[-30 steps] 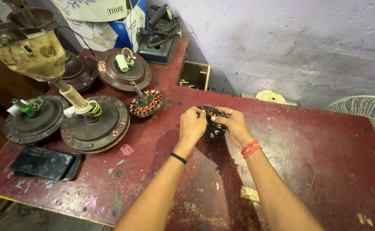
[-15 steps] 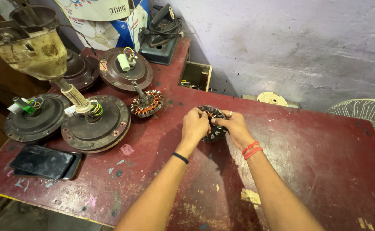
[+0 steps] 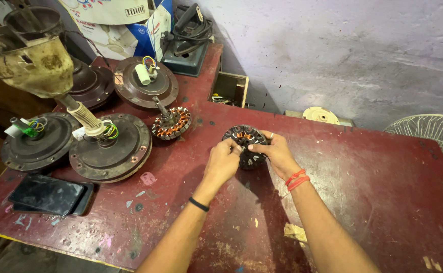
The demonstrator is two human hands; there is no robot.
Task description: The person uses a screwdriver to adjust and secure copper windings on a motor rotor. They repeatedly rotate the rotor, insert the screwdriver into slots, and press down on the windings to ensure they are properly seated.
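Motor core [image 3: 245, 145], a round ring with copper windings in its slots, is held just above the red table [image 3: 363, 192], near the table's middle and to the right of a second wound core [image 3: 171, 123] that stands on its shaft.

Left hand [image 3: 222, 162] grips the core's left rim; its fingers [image 3: 233, 147] are curled onto the edge, clenched on the ring. Right hand [image 3: 277, 151] holds the right rim, thumb on the face and fingers behind. Both hands are in contact, so neither is nearer. The core lies directly between the two sets of fingers, its flat face tilted up toward the camera; being round, it has no clear long axis.

Against the frames half a second and one second earlier: hands and core sit in nearly the same spot and grip. No visible turn of the ring. The fan motor housings [image 3: 111, 146] and the dark phone [image 3: 47, 193] at left are unchanged.
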